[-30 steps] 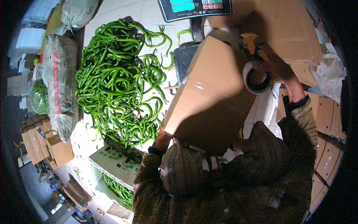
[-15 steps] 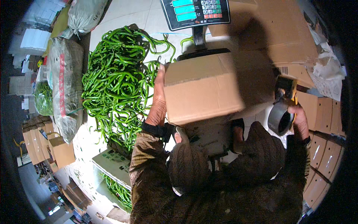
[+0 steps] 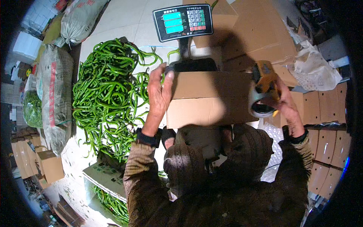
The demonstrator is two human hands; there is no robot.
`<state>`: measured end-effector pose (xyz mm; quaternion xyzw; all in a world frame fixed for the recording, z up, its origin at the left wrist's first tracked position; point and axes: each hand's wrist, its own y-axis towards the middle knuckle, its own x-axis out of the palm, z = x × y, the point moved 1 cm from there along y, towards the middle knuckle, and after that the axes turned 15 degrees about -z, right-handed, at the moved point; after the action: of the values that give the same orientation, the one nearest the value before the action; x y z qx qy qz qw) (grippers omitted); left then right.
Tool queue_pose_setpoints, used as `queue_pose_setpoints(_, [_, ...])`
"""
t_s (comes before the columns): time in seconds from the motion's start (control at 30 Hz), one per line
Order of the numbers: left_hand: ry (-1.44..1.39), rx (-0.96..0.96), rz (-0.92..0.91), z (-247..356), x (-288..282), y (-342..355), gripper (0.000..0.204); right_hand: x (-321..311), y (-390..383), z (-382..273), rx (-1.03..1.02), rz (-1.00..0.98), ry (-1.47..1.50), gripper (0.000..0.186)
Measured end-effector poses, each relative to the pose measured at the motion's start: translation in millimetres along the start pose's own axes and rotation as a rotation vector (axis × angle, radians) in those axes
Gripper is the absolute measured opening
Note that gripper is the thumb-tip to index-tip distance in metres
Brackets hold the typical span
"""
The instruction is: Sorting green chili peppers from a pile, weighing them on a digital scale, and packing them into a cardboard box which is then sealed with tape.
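We see one pale tiled floor (image 3: pixel 130 28). On it, to the left, lies one big heap of peppers (image 3: pixel 106 90), too many to count, all green, thin, smooth and curly. At the upper right lies flat brown card (image 3: pixel 261 34). At the far left are two sacks, rough and woven: a long one (image 3: pixel 56 94) with a red stripe, and a fat one (image 3: pixel 81 19) behind it.

Right in front of us is one box (image 3: pixel 204 109), made of brown card, with straight edges and flat sides. At the lower left is one white carton (image 3: pixel 104 178) with more peppers in it. Beyond our box is one scale (image 3: pixel 183 22), with a black head, three blue-green windows and small square keys. One clear bag (image 3: pixel 33 109) full of green sits by the long sack.

Our left hand (image 3: pixel 159 92) is at the box's left end, fingers straight, thumb spread apart. Our right hand (image 3: pixel 285 102) has its fingers wrapped around one tape gun (image 3: pixel 267 77), yellow and black, by the right end. We cannot tell if it touches the box. One round roll (image 3: pixel 255 97) sits in the gun.
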<state>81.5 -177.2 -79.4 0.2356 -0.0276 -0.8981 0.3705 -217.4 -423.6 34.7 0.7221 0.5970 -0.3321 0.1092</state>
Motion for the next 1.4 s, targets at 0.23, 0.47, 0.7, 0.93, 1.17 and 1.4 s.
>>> queue_pose_setpoints(0.23, [-0.715, -0.382, -0.441, 93.0, 7.4, -22.3, 0.058, 59.5, 41.6, -52.3, -0.157, 0.032, -0.628, 0.08])
queue_pose_setpoints(0.47, [-0.555, -0.224, -0.397, 91.9, 6.1, -35.2, 0.019, 82.9, 62.6, -65.1, -0.296, 0.016, -0.489, 0.07])
queue_pose_setpoints(0.7, [-0.487, -0.153, -0.149, 19.1, -23.8, -48.0, 0.017, 96.3, 80.1, -72.2, -0.44, -0.064, -0.721, 0.066])
queue_pose_setpoints(0.93, [-0.578, -0.426, 0.13, -93.6, -110.7, -79.8, 0.027, 105.5, 100.3, -84.8, -0.476, -0.097, -0.86, 0.061])
queue_pose_setpoints(1.17, [-0.455, -0.422, 0.147, -124.3, -109.6, -77.8, 0.032, 100.8, 103.0, -55.2, -0.488, -0.219, -0.861, 0.053])
queue_pose_setpoints(1.4, [-0.367, -0.453, 0.122, -151.4, -104.7, -83.8, 0.033, 115.4, 121.9, -83.5, -0.393, -0.197, -0.925, 0.052])
